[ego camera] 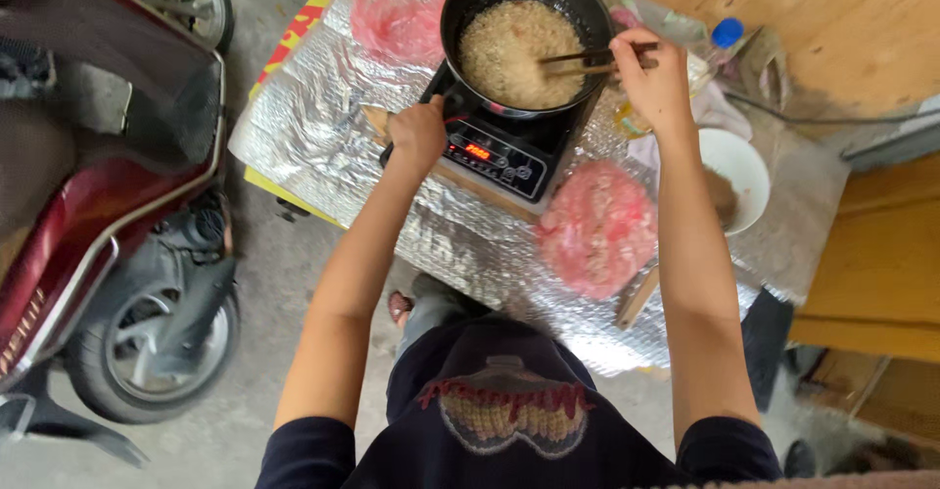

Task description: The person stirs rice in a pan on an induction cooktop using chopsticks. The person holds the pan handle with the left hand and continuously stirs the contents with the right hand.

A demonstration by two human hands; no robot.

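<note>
Frying pan (526, 39), black and round, sat on a dark induction cooker (494, 151) between both hands, full of pale bubbling food. Silver foil table (313, 127) lay beneath; a pink bag of food (597, 227) rested below the right hand (654, 83), a white bowl (739, 161) just beside that wrist. Right fingers gripped chopsticks (587, 58) over the pan; the left hand (418, 134) closed on the pan handle.

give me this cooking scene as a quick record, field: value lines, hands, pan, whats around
left hand: resting at the near left corner of the cooker
right hand: grip shut on chopsticks, tips over the pan
pan: black, on the induction cooker, full of pale frying food
table: covered in silver foil sheet
near right: pink bag, white bowl
far left: second pink bag
beside table: red scooter
</note>
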